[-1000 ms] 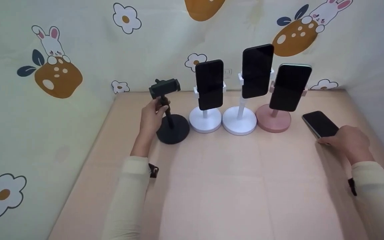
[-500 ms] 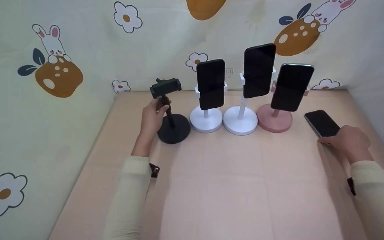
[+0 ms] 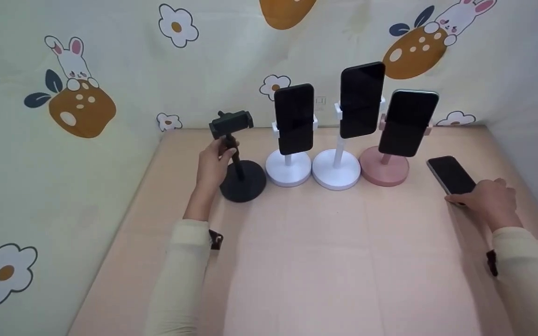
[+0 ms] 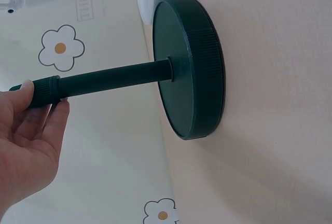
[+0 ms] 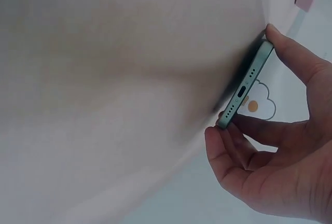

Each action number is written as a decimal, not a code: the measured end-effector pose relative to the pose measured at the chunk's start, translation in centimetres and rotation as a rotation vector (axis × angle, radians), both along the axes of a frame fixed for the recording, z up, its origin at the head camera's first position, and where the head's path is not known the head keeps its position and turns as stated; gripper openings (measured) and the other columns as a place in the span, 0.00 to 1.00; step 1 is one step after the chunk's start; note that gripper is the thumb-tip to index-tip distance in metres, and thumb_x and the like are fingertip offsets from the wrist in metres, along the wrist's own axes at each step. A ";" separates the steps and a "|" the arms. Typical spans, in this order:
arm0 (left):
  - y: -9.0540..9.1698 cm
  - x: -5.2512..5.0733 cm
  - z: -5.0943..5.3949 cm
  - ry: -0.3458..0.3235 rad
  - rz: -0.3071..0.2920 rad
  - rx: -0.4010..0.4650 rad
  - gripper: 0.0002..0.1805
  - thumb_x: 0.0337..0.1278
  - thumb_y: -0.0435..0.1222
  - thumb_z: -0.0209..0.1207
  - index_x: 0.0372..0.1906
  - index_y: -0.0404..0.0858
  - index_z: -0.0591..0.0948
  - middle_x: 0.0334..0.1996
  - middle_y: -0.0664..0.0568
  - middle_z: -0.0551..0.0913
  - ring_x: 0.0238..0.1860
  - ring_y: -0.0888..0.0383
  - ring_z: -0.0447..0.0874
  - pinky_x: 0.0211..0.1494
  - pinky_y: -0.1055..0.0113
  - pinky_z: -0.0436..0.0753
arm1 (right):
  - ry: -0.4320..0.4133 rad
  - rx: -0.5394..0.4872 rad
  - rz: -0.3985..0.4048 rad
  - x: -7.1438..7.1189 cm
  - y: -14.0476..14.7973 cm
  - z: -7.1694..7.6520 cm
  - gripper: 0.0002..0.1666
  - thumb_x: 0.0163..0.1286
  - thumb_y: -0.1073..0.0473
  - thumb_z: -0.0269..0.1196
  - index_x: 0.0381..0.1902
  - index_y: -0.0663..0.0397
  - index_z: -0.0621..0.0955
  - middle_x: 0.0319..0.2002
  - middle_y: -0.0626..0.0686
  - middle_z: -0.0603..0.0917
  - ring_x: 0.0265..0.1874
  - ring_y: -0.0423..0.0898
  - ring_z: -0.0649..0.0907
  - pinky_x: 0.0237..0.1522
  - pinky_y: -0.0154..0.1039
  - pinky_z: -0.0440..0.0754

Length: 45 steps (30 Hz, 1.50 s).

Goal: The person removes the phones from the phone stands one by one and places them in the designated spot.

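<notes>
A dark green phone stand [image 3: 243, 181] with an empty clamp [image 3: 230, 123] stands at the left end of a row. My left hand [image 3: 212, 170] grips its stem near the collar; the left wrist view shows the thumb and fingers [image 4: 31, 151] around that collar [image 4: 45, 92]. At the right, a phone [image 3: 452, 176] lies face up, its near end between the thumb and fingers of my right hand [image 3: 493, 203]. In the right wrist view the hand [image 5: 280, 136] holds the phone's pale green edge [image 5: 244, 86] by both sides, close to the tabletop.
Between the hands stand two white stands [image 3: 288, 169] [image 3: 336, 171] and a pink stand [image 3: 384, 167], each with an upright phone in its clamp. A patterned wall covering [image 3: 222, 56] rises behind the table [image 3: 315, 261] and along its left side.
The fingers of my right hand have shifted slightly at the phone's near end. My left hand and the green stand have kept their places.
</notes>
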<state>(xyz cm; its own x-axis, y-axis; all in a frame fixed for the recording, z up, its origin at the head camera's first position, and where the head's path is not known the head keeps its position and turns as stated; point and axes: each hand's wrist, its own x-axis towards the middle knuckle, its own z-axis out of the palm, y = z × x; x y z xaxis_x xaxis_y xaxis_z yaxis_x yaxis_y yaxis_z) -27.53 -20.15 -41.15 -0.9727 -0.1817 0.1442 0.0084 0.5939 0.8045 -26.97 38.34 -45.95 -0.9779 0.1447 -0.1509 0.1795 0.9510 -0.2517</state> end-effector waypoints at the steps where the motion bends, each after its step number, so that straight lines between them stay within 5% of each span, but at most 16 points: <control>1: 0.0 0.0 0.0 0.000 0.000 0.000 0.17 0.73 0.40 0.53 0.62 0.42 0.77 0.59 0.50 0.84 0.62 0.53 0.81 0.71 0.58 0.75 | 0.000 -0.003 0.002 0.0 0.0 0.0 0.36 0.58 0.38 0.69 0.19 0.71 0.76 0.36 0.74 0.68 0.38 0.69 0.68 0.38 0.60 0.71; 18: 0.1 0.0 0.0 0.010 -0.001 -0.013 0.17 0.73 0.40 0.53 0.61 0.43 0.77 0.58 0.50 0.84 0.61 0.53 0.82 0.71 0.57 0.75 | -0.060 0.021 0.009 0.3 -0.1 0.0 0.40 0.63 0.38 0.65 0.26 0.80 0.80 0.38 0.79 0.67 0.39 0.74 0.68 0.39 0.63 0.73; 38: 0.0 0.3 0.7 0.027 -0.001 0.029 0.21 0.71 0.37 0.57 0.65 0.38 0.74 0.60 0.42 0.82 0.63 0.49 0.80 0.68 0.61 0.78 | 0.017 -0.002 0.056 0.8 0.0 -0.4 0.40 0.63 0.34 0.65 0.19 0.70 0.78 0.30 0.73 0.72 0.32 0.65 0.72 0.32 0.56 0.73; 41: -0.1 0.6 0.8 0.061 0.004 0.051 0.21 0.69 0.37 0.59 0.64 0.41 0.74 0.62 0.44 0.81 0.64 0.49 0.80 0.68 0.61 0.79 | 0.043 0.003 0.058 0.8 0.0 0.0 0.44 0.63 0.33 0.65 0.30 0.80 0.79 0.32 0.75 0.74 0.32 0.67 0.74 0.34 0.58 0.74; 45: 0.0 1.3 1.0 0.075 0.031 0.069 0.23 0.68 0.38 0.60 0.65 0.42 0.73 0.64 0.45 0.79 0.65 0.49 0.79 0.69 0.59 0.78 | 0.056 -0.001 0.050 0.8 -0.2 0.6 0.55 0.65 0.31 0.62 0.56 0.86 0.71 0.46 0.84 0.72 0.44 0.77 0.73 0.46 0.69 0.74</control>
<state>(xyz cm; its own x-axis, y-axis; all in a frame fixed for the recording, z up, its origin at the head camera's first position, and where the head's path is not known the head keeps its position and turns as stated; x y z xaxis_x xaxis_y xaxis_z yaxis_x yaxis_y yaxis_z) -26.21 -20.15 -40.17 -0.9535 -0.2233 0.2024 0.0525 0.5383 0.8411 -26.17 38.19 -45.38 -0.9908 0.0955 -0.0955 0.1175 0.9581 -0.2611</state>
